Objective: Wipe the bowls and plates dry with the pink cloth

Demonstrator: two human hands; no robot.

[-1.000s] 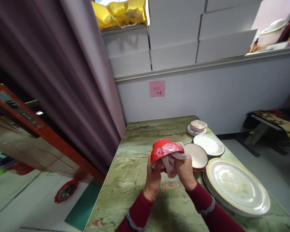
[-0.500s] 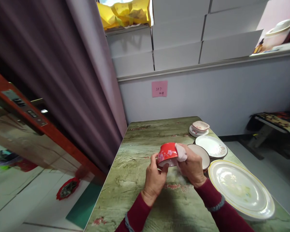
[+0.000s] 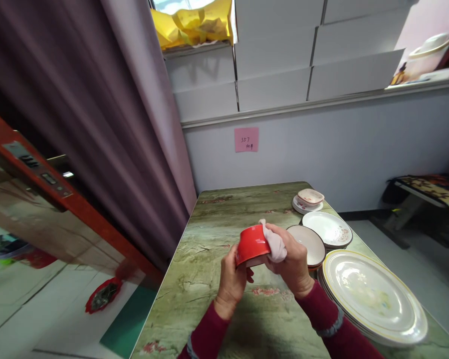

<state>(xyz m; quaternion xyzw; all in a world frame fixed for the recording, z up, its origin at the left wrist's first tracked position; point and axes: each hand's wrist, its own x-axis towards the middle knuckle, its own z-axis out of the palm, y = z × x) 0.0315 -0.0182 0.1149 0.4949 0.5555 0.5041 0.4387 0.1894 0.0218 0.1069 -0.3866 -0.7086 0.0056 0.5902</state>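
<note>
A red bowl is held tilted on its side above the table, its plain glossy outside facing up and away from me. My left hand grips the bowl's left side, with fingers closed around the rim. At its right side my right hand is closed on a whitish cloth that is pressed against the bowl. The bowl's inside is mostly hidden from me. Just right of my right hand stands a cream bowl with a dark rim.
Along the table's right side stand a stack of large oval plates, round plates, and small saucers under a small dish. A purple curtain and an orange-red door edge are at left.
The bowl has been turned, so its flowered side no longer shows and plain red faces me. Both hands have shifted slightly left, and more of the cloth now shows over the bowl's right edge.
</note>
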